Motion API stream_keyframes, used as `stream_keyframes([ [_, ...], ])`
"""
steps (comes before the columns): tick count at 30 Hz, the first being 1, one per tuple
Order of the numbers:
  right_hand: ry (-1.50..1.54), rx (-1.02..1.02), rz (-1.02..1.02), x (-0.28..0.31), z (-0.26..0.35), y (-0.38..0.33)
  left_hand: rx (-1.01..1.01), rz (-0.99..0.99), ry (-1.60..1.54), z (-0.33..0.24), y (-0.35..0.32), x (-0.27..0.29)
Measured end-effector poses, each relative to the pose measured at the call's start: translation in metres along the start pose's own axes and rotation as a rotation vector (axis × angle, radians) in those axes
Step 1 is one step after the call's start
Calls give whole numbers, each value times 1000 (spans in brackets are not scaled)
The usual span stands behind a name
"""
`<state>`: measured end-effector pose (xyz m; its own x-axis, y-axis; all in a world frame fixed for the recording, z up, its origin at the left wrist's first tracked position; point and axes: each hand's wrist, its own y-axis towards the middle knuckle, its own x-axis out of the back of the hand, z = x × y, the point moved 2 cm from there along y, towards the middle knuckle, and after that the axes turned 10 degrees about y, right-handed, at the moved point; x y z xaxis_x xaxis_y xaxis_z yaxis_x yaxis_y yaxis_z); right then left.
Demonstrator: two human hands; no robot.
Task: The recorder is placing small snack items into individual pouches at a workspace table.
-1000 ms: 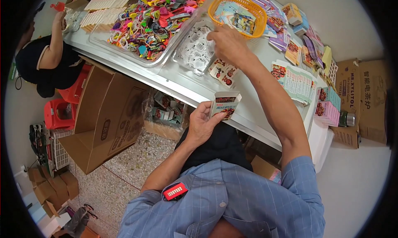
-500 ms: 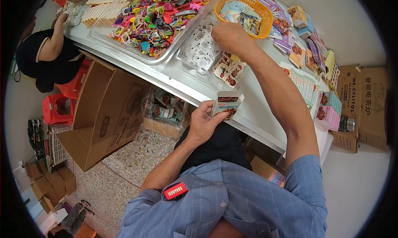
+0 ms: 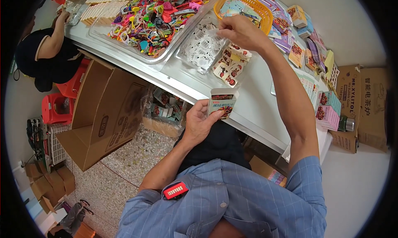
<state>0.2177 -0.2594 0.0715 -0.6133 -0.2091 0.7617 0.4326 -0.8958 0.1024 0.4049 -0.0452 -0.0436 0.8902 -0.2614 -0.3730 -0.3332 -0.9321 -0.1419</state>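
I see my left hand [image 3: 198, 124] closed around a small open-topped carton [image 3: 222, 104], held upright just off the near edge of the white bench [image 3: 253, 105], thumb on its printed front. My right hand [image 3: 240, 30] is stretched out over the bench, fingers pinched together above a clear tray of small white packets [image 3: 203, 51]; it seems to grip one thin clear packet, though I cannot tell for sure. Just beside that tray, nearer to me, lies a loose pile of printed cards [image 3: 228, 66] with red figures. Behind my right hand stands an orange basket [image 3: 244, 8] with flat printed packs in it. To the left, a larger clear tray [image 3: 153, 18] holds a heap of many-coloured plastic pieces. Stacks of small boxes [image 3: 327, 111] sit along the right end of the bench. An open cardboard box [image 3: 105, 113] stands on the floor under the bench edge, and another person in dark clothes [image 3: 45, 59] sits at the far left end, one arm up on the bench
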Motion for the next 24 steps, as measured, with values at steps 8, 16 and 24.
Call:
stream_keyframes([
  [8, 519, -207, -92, 9, 4, -52, -33, -55, -50, -14, 9, -1],
  [16, 711, -126, -64, 11, 49, -129, -13, -19, -54, -9, 12, -11],
  [24, 369, 5, -32, 0, 57, -162, 2, 30, -13, -11, 10, -23],
])
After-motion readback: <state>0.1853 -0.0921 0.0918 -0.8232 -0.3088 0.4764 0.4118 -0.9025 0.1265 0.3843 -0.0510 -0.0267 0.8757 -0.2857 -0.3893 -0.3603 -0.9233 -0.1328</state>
